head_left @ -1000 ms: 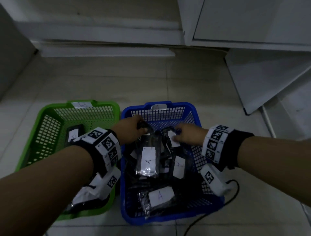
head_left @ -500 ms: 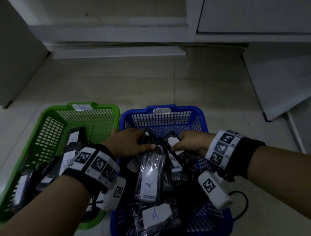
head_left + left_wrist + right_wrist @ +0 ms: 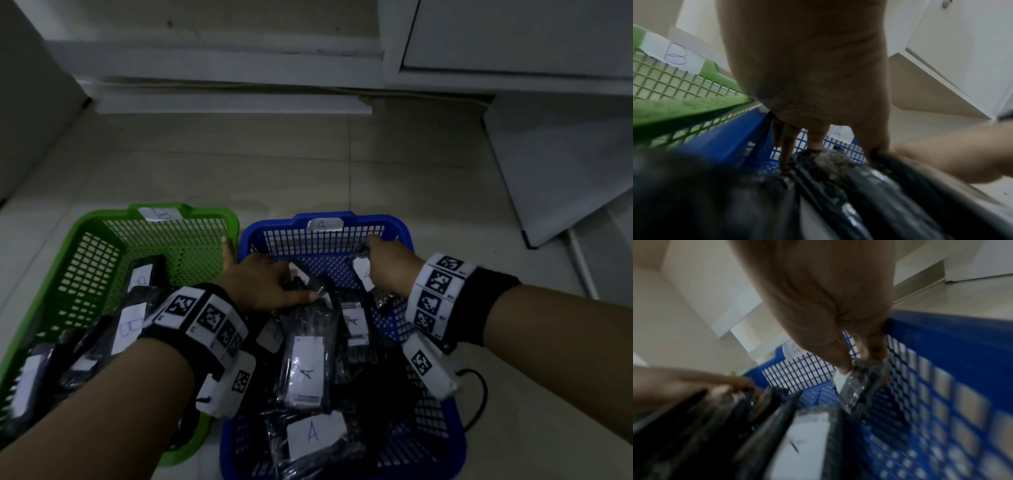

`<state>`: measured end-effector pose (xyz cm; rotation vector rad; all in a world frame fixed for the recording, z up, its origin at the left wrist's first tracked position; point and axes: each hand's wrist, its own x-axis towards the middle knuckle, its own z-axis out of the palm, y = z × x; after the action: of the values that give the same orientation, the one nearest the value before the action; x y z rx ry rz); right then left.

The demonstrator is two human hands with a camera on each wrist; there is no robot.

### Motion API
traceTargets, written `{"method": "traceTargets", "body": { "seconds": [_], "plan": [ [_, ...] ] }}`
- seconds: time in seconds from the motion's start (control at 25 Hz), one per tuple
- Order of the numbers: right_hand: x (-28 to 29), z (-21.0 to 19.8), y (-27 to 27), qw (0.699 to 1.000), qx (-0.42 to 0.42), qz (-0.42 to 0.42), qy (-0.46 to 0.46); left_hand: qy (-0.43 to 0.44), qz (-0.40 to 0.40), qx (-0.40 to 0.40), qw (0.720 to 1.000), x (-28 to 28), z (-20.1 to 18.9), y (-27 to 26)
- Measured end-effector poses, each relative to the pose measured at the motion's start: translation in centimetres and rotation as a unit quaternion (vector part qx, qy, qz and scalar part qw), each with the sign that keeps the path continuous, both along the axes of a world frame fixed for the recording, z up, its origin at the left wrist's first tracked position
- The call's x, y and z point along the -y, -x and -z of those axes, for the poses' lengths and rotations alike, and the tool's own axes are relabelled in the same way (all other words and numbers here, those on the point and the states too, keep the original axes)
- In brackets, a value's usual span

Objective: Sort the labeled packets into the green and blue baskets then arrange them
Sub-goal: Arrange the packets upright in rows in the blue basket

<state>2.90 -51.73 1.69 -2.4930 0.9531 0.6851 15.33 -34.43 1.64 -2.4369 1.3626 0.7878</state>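
Note:
The green basket (image 3: 102, 219), tagged B, holds several black packets with B labels (image 3: 132, 329). Beside it on the right, the blue basket (image 3: 394, 222), tagged A, is full of black packets with A labels (image 3: 305, 370). My left hand (image 3: 294, 291) lies on the packet tops at the blue basket's far left, fingers (image 3: 816, 139) straight and thumb stuck out. My right hand (image 3: 366, 246) pinches the top of a small white-labelled packet (image 3: 363, 274) by the basket's far right wall; thumb and finger hold the packet (image 3: 859, 386) upright.
Both baskets stand side by side on a pale tiled floor. A white board (image 3: 565, 164) leans at the right, and white cabinets run along the back. A black cable (image 3: 479, 394) loops on the floor by the blue basket's right side.
My right hand has carried its packet from the basket's middle toward the far right corner. My left hand has stayed on the packets with its fingers stretched flatter.

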Motion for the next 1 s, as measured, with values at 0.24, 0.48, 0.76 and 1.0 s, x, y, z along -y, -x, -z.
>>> {"method": "traceTargets", "body": {
  "seconds": [0.24, 0.48, 0.76, 1.0],
  "plan": [
    [-1.2, 0.3, 2.1, 0.995, 0.026, -0.096, 0.031, 0.026, 0.050, 0.029, 0.998, 0.2, 0.1, 0.3],
    [-1.9, 1.9, 1.7, 0.999, 0.029, -0.040, 0.020, 0.061, 0.045, 0.002, 0.997, 0.1, -0.2, 0.0],
    [-1.9, 2.1, 2.4, 0.973, -0.008, -0.230, 0.030, 0.157, -0.030, -0.101, 0.982, 0.0, 0.3, -0.5],
    [-1.8, 2.4, 2.3, 0.978, -0.038, -0.206, -0.018, 0.188, -0.042, -0.190, 0.963, -0.4, 0.5, -0.3]
  ]
}}
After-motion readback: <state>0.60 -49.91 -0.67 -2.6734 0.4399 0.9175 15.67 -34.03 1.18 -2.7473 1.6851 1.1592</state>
